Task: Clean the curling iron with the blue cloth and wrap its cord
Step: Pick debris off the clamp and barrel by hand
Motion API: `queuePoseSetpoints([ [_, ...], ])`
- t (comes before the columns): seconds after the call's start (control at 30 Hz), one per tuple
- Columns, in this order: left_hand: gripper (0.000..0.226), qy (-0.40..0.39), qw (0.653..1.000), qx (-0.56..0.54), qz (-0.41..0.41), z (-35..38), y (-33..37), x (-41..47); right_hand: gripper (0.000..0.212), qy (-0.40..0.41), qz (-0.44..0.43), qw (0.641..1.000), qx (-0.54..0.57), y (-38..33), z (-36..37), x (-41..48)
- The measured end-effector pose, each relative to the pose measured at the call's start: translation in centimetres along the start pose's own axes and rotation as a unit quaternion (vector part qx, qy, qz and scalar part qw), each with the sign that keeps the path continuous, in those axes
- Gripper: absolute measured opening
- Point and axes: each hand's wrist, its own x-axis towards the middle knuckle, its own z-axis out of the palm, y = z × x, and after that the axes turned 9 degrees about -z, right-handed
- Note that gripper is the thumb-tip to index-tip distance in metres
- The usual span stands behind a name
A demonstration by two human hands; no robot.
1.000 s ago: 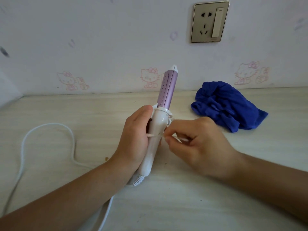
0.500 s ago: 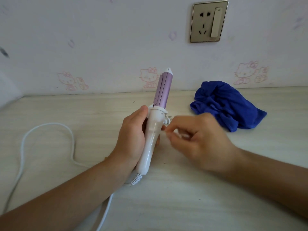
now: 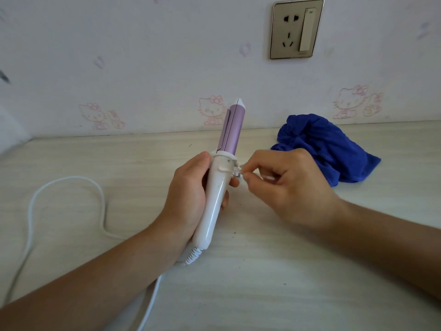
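Left hand [image 3: 188, 199] wrapped around the white handle of the iron [image 3: 218, 187]: thumb along the handle's left side, up to the collar; fingers curled behind, two fingertips [image 3: 235, 182] showing past the handle's right edge. Iron held off the table [image 3: 262, 271], tilted slightly right, purple barrel above the thumb, white tip uppermost. Handle's lower end and ribbed strain relief stick out below the heel of the hand.

Right hand [image 3: 288, 187] just right of the handle. Thumb and forefinger pinched narrow on a small white tab [image 3: 237, 172] projecting from the handle's right side below the collar; other fingers curled in. Cannot tell exactly what the tab is; partly hidden by the fingertips. Pinch sits just beside the left hand's visible fingertips, near touching.

Cord [image 3: 31, 211] leaves the handle's base under the left wrist, loose on the table: one run toward the bottom edge, one large loop lying well left of the left hand. Not wrapped.

Cloth [image 3: 324, 144] bunched on the table behind and right of the right hand's knuckles, apart from both hands, near the wall [image 3: 143, 56].
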Motion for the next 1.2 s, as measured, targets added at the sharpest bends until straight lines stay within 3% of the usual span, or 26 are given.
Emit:
queuePoseSetpoints([
  [0.17,0.06,0.035,0.999,-0.02,-0.002,0.0,-0.2,0.1,0.015,-0.088,-0.057,0.994,0.023,-1.8,1.0,-1.1],
  [0.33,0.053,0.009,1.0,-0.008,-0.01,-0.2,-0.3,0.3,0.014,0.003,-0.006,1.0,-0.005,0.3,0.1,0.1],
  [0.5,0.052,0.019,0.999,-0.045,-0.003,-0.1,-0.2,0.1,0.014,-0.083,-0.056,0.995,0.022,-2.0,1.1,-1.1],
  [0.67,0.047,0.049,0.999,0.001,-0.008,-0.2,-0.4,0.3,0.018,-0.025,-0.014,0.999,0.015,-0.7,0.2,-0.3],
  [0.8,0.05,0.057,0.998,-0.029,-0.001,-0.5,-0.4,0.5,0.015,-0.13,-0.061,0.989,0.017,-2.8,1.2,-1.3],
  [0.93,0.051,0.062,0.997,-0.05,-0.002,-0.7,-0.6,0.7,0.016,-0.082,-0.029,0.996,0.005,-2.1,0.9,-0.9],
  [1.07,0.052,0.053,0.996,-0.061,-0.033,-0.9,-0.6,0.8,0.014,-0.149,-0.062,0.987,0.019,-3.2,1.4,-1.5],
  [1.2,0.05,0.038,0.997,-0.064,-0.025,-1.0,-0.6,0.9,0.013,-0.109,-0.034,0.993,0.014,-2.3,1.2,-1.1],
])
